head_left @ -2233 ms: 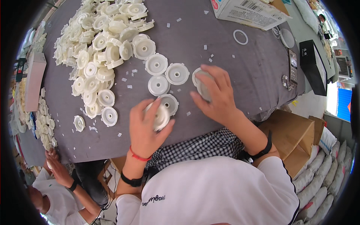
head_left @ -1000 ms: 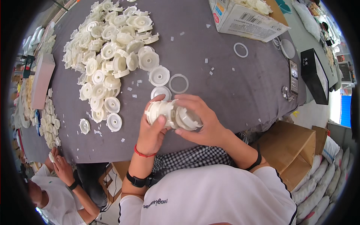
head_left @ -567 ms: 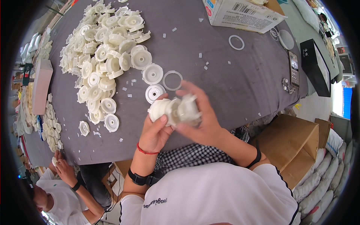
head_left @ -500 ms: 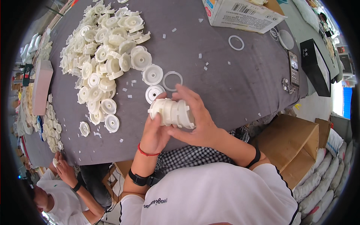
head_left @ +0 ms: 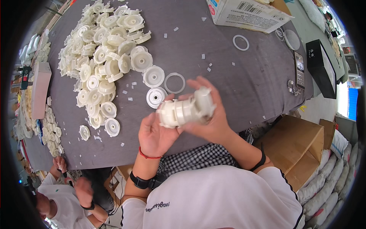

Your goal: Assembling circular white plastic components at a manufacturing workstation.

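Note:
Between my two hands is a short stack of cream-white plastic wheel-like parts (head_left: 176, 113), held on its side above the near edge of the table. My left hand (head_left: 155, 133) supports the stack's left end from below, its thumb lifted off. My right hand (head_left: 216, 121) is closed around the right end, where one cup-shaped part (head_left: 204, 102) sits tilted against the rest; motion blurs it. Just beyond the stack, a round white disc (head_left: 156, 97) and a flat translucent ring (head_left: 175, 83) lie on the cloth.
A big heap of the same white parts (head_left: 101, 57) covers the table's left side. A printed carton (head_left: 248, 17), another ring (head_left: 241, 42), a phone (head_left: 299, 70) and a black box (head_left: 321, 68) lie to the right. At lower left a co-worker (head_left: 61, 198) sits.
The stack has shifted slightly right, and its right-end part has tipped up and away from the others. My left thumb has come off the stack. The co-worker's hands have moved apart.

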Demonstrator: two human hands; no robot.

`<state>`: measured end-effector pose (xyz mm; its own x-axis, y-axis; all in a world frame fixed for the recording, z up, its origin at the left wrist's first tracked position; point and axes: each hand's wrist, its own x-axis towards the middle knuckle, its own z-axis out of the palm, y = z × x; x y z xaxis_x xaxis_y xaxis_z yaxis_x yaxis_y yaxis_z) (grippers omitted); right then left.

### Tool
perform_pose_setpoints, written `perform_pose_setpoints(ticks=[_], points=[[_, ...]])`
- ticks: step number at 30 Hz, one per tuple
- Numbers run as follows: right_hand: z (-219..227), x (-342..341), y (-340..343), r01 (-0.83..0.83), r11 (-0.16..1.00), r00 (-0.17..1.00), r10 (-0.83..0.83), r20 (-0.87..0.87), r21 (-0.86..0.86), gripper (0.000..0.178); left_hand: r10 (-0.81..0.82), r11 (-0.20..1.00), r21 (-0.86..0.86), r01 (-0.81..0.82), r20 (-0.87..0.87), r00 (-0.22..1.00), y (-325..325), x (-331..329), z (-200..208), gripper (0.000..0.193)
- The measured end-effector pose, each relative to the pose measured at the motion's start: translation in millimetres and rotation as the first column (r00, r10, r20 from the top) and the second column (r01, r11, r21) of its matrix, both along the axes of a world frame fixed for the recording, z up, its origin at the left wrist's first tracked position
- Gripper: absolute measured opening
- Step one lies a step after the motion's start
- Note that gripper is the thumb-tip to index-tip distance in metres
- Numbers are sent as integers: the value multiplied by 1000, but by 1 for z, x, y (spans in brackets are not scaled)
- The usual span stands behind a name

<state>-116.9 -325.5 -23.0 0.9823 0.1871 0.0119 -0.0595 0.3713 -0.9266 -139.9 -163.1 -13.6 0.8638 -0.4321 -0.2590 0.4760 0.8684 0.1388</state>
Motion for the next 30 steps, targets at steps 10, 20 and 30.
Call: perform_pose_setpoints(ticks=[10,20,30], points=[[0,0,3,-14,991,996,25,83,-132,93,-88,877,478,-50,262,961,2,-2,-8,60],[6,6,-2,59,957,998,-59,8,-284,91,29,951,300,-72,146,989,-5,0,-6,56],[-13,13,-20,12,945,940,100,-325,325,70,-36,967,254,-14,191,981,4,0,4,61]])
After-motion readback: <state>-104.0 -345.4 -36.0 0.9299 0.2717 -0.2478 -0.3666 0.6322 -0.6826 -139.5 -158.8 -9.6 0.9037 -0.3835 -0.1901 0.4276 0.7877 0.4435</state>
